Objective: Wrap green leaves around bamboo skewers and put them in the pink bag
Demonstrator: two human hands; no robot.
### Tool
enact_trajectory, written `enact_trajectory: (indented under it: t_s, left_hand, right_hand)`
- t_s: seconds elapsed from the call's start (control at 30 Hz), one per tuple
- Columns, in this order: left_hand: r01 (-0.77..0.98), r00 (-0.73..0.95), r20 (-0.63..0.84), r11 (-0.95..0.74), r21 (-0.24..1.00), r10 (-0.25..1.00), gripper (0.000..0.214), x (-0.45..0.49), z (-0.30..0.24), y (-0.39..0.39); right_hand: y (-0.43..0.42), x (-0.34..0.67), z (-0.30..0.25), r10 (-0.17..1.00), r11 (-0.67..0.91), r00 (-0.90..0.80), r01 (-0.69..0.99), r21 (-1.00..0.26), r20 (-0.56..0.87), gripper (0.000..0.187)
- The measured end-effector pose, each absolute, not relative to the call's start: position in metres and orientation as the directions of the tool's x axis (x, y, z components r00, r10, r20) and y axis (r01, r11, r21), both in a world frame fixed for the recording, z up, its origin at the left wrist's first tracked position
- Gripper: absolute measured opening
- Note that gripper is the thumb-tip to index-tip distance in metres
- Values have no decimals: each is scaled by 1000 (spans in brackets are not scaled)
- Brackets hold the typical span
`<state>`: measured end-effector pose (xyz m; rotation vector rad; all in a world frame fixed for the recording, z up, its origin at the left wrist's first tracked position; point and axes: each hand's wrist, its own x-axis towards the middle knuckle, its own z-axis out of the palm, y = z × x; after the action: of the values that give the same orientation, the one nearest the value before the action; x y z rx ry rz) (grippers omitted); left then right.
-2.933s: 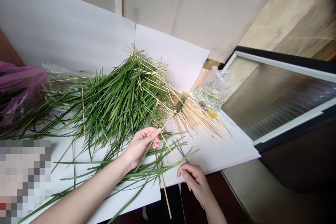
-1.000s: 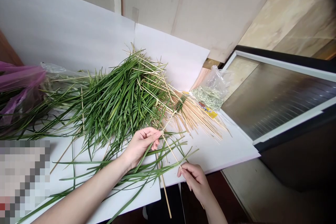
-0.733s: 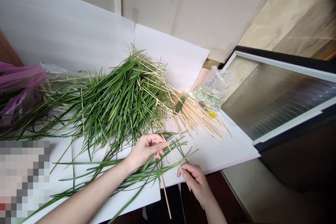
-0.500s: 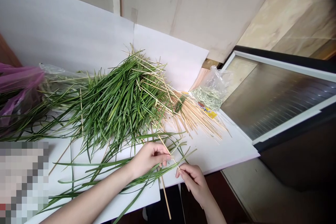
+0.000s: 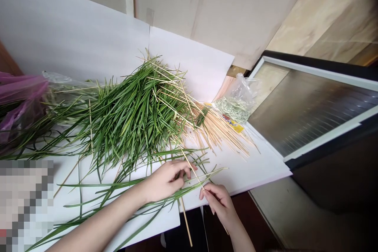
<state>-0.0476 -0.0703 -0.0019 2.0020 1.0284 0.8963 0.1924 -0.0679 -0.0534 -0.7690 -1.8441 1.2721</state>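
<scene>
My right hand [image 5: 219,201] pinches a thin bamboo skewer [image 5: 192,168] between thumb and fingers; the skewer slants up and left from there. My left hand [image 5: 169,181] is beside the skewer, its fingers loosely bent and its thumb apart from the index finger, which reaches to the skewer. Long green chive leaves [image 5: 153,220] run beneath the left hand and forearm, their pale ends reaching toward the right hand. Whether any leaf touches the left palm is hidden. Another skewer [image 5: 186,222] sticks out over the table's front edge, below the left hand.
A big heap of chives [image 5: 132,118] lies on the white table [image 5: 256,165]. Many loose skewers [image 5: 218,130] fan out to its right. Behind them stands a clear plastic bag [image 5: 236,102] with pale green pieces. A purple bag [image 5: 23,98] is at left; a ribbed glass panel [image 5: 319,110] at right.
The left hand has shifted slightly left and its thumb has parted from the index finger. Some chive ends now reach further right. My right hand still pinches the skewer, slightly further right.
</scene>
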Motion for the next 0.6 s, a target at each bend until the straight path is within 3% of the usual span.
enact_trajectory:
  t_s: [0.17, 0.27, 0.33, 0.43, 0.53, 0.6]
  left_hand:
    - [725, 411, 283, -499, 474, 866, 21, -46, -13, -66]
    - [771, 422, 234, -482, 416, 876, 7, -44, -14, -65]
    - [743, 369, 239, -440, 504, 898, 5, -45, -14, -64]
    - [579, 225, 253, -337, 742, 941, 15, -50, -14, -61]
    - [174, 73, 169, -179, 968, 983, 22, -54, -14, -55]
    - [-138, 21, 88, -84, 987, 996, 29, -56, -12, -53]
  right_hand:
    - [-70, 192, -51, 816, 307, -538, 94, -947, 211, 38]
    - [-70, 192, -51, 813, 316, -542, 107, -943, 211, 40]
    - [-69, 193, -52, 808, 319, -552, 118, -941, 205, 41]
    - [-68, 194, -53, 803, 319, -563, 131, -939, 194, 42]
    - [-68, 193, -53, 811, 323, -549, 130, -937, 204, 44]
    - [-68, 192, -52, 819, 322, -535, 132, -938, 206, 45]
